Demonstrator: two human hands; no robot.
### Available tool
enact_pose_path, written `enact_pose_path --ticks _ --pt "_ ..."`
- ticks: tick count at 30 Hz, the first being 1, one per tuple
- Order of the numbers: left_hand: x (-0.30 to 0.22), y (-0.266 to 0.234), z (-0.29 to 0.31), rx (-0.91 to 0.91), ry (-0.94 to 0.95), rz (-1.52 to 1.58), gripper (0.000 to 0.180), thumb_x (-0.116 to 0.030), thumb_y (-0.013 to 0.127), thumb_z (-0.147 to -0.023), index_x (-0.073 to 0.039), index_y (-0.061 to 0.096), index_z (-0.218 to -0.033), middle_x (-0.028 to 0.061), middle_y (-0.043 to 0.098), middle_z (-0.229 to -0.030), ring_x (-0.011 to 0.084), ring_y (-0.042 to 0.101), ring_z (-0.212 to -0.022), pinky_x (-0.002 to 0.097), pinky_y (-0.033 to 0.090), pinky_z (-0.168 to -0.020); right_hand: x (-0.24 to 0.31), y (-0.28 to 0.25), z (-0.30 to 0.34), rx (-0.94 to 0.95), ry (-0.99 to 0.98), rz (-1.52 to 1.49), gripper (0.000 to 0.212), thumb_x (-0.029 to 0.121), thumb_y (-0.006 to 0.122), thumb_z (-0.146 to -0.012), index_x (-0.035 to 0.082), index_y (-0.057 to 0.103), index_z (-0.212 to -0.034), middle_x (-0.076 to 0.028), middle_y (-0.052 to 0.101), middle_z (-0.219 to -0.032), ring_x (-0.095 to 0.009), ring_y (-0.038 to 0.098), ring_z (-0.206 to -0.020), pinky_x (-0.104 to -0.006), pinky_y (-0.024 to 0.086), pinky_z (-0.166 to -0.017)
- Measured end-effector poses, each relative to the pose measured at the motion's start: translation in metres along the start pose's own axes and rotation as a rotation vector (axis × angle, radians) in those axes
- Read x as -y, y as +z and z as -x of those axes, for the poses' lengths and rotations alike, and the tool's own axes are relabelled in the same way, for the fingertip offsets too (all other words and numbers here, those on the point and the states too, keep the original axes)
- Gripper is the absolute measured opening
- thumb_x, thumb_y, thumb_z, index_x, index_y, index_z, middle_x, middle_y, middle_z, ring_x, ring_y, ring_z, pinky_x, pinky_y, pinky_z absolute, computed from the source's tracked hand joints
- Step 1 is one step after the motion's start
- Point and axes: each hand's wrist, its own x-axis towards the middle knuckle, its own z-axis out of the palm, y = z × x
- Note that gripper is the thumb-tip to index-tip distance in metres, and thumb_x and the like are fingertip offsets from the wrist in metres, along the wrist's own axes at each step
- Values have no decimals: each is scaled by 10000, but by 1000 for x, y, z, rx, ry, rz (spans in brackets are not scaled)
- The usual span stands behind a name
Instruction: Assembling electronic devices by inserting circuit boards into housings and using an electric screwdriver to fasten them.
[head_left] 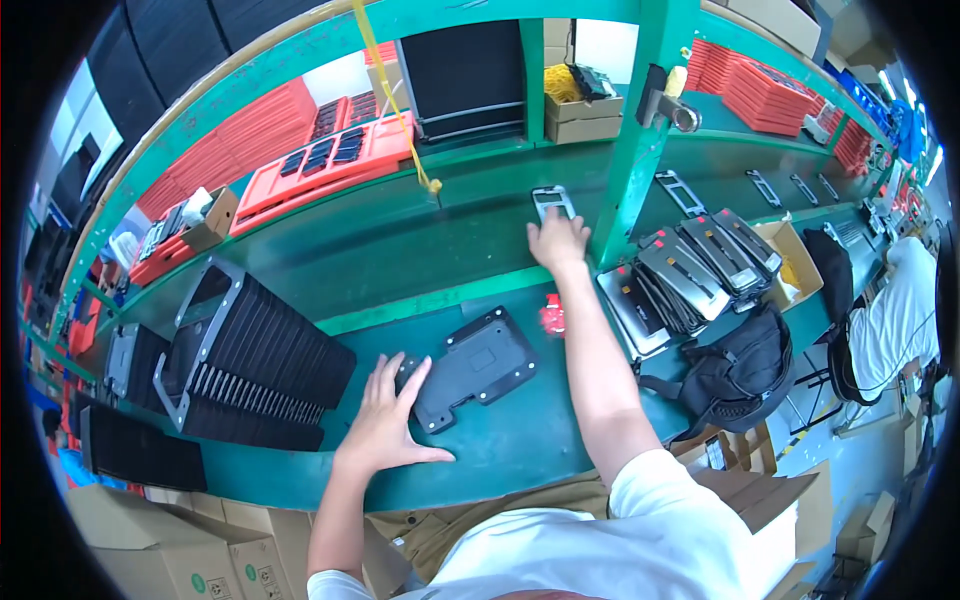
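Observation:
A black plate-like fixture [482,357], with a raised middle and light screw heads at its corners, lies on the green bench in front of me. My left hand [385,418] is spread beside its left end, fingertips at its edge, holding nothing. With my arm stretched forward, my right hand [559,240] reaches over the green belt. Its fingertips are at the near end of a silver-rimmed, phone-sized frame [549,194], and the fingers look apart. Whether they press on the frame is hard to see. Just left of my right forearm sits a small red object [552,315].
Tall stacked black fixtures [250,350] stand at left. Right of my arm are piled dark flat panels [680,275], a black backpack [735,370] and a cardboard box [790,260]. A green post [640,140] rises near my right hand. A yellow cord [405,110] hangs ahead.

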Motion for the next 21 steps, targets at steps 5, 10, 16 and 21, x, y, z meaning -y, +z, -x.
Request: enact_pose_path --ticks 5,10,16,21 --pt "20 25 -8 20 -91 259 1242 -521 991 -521 -137 412 -1550 271 365 -1508 480 398 -1403 577 368 -1169 21 -22 -11 280 -16 -532 291 347 675 -922 116 739 -1086 -124 752 -1053 -389 643 -1065 -546 474 -922" --pt "36 35 -30 -16 66 300 1252 -479 1002 -515 -126 402 -1556 254 407 -1471 467 408 -1408 609 290 -1210 35 -15 8 152 -192 -351 218 289 662 -896 117 770 -975 -111 760 -1015 -394 656 -1007 -538 496 -871" --pt "39 34 -28 -113 104 409 1233 -435 999 -535 -89 397 -1553 229 440 -1455 433 440 -1398 615 260 -1227 57 0 17 102 -330 -12 197 270 687 -836 107 786 -885 -134 756 -898 -371 688 -918 -513 522 -812" --pt "45 42 -32 -147 92 468 1304 -379 991 -560 -52 271 -1596 227 458 -1467 420 455 -1395 584 256 -1243 44 -45 -4 299 -76 -130 256 284 767 -756 63 785 -884 -170 761 -878 -347 734 -916 -464 556 -846"
